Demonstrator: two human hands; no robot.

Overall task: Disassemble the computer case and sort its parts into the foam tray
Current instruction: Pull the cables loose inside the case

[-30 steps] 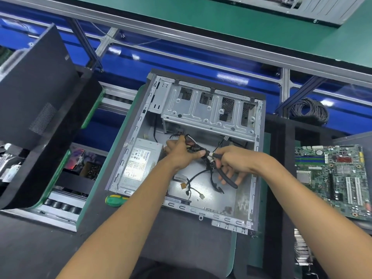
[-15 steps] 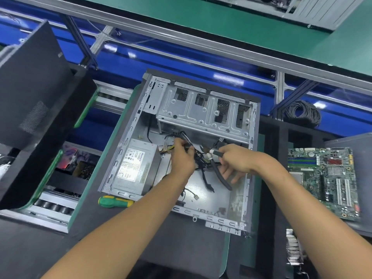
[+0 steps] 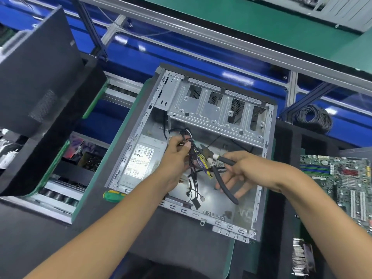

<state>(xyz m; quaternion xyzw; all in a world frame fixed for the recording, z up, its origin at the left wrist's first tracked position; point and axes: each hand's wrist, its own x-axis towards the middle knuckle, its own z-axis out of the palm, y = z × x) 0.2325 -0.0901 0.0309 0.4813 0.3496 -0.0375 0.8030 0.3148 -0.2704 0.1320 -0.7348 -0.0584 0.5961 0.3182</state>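
An open grey computer case (image 3: pixel 259 200) lies flat at the centre, its drive cage (image 3: pixel 217 109) at the far end and its power supply (image 3: pixel 141 160) on the left inside. My left hand (image 3: pixel 176 158) grips a bundle of black, yellow and purple cables (image 3: pixel 196 156) above the case floor. My right hand (image 3: pixel 241 168) holds black-handled cutting pliers (image 3: pixel 219 172), their handles spread and their jaws at the bundle. Loose connectors (image 3: pixel 196 203) dangle below.
A green-handled screwdriver (image 3: pixel 111 195) lies left of the case. A motherboard (image 3: pixel 342 188) rests in the black foam tray (image 3: pixel 285 178) at right, a heatsink (image 3: pixel 302 258) below it. A black side panel (image 3: pixel 34 77) leans at left. A cable coil (image 3: pixel 312 117) sits behind.
The pliers' handles have spread apart and their jaws have reached the bundle. My left hand shifted slightly up and left along the cables. The head camera moved closer.
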